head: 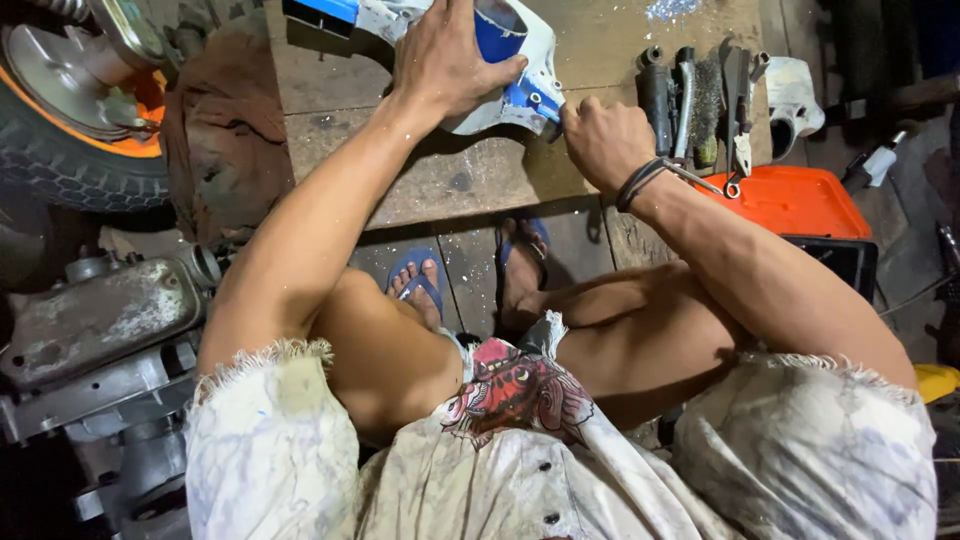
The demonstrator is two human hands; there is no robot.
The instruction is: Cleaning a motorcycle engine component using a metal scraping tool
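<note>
Worn wooden plank floor (440, 180) under warm light, motorbike wheel (70, 110) at left, orange case (790, 200) at right.

One view only here, riding on the person's head and tipped steeply down over the chest and bent knees, close enough that the shirt fills the bottom of the frame. It faces forward and down to the wooden bench (440, 170) across the upper middle, where the left hand (440, 60) and right hand (600, 140) sit within arm's reach. A wheel (70, 120) clips the upper left corner and an orange case (790, 200) the right, with no second view to overlap.
</note>
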